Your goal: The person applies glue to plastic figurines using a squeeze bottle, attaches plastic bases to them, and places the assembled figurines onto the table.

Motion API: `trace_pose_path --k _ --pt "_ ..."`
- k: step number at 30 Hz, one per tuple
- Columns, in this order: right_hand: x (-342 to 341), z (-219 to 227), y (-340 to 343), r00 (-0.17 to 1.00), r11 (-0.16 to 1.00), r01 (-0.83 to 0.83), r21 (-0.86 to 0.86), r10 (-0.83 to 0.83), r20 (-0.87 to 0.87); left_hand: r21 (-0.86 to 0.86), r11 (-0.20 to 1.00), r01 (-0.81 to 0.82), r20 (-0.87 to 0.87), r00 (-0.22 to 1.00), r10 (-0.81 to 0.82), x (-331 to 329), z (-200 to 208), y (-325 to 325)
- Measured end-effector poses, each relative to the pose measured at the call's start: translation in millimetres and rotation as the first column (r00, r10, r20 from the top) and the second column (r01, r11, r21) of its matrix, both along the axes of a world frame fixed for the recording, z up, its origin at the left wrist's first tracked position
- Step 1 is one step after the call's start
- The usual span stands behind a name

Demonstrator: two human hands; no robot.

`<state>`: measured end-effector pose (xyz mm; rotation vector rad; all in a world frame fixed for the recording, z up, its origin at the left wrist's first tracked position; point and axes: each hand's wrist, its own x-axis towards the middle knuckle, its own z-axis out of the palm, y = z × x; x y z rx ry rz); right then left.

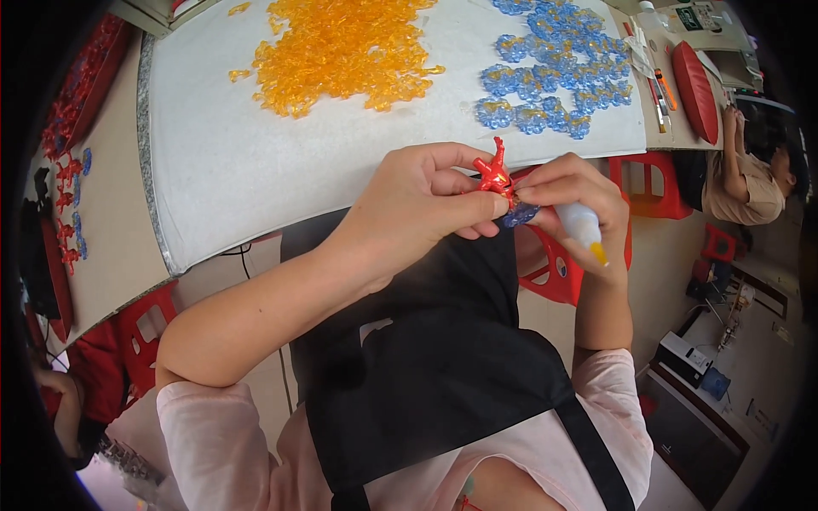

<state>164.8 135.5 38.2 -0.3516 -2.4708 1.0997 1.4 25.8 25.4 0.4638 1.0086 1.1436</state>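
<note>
Just over the near edge of the table, my left hand (417, 192) pinches a small shiny red plastic figure (494, 175) between thumb and fingers. A dark blue translucent piece (520, 215) sits at the figure's lower end. My right hand (579, 192) is closed, its thumb and fingertips meeting at the joint between the red figure and the blue piece. Tucked in that same hand is a small whitish bottle (579, 223) with a yellow tip, which points down toward me. The fingers partly hide where the two plastic parts meet.
On the white-covered table (221, 170) lie a heap of orange translucent pieces (341, 60) and rows of blue pieces with orange bits (554, 68). Red figures (66, 204) line the left side table. Red stools (554, 268) stand below; other people (750, 183) sit at both sides.
</note>
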Motion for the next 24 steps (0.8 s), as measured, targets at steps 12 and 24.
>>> trace_pose_path --k 12,24 --pt "8.6 -12.2 3.0 0.976 0.929 0.039 -0.369 -0.115 -0.186 0.012 0.999 0.043 0.065 0.997 -0.043 -3.7 6.8 8.6" --pt "-2.3 -4.4 -10.5 0.979 0.984 0.171 0.055 -0.164 -0.117 0.119 0.992 -0.043 -0.055 0.997 0.049 -2.6 -1.0 6.6"
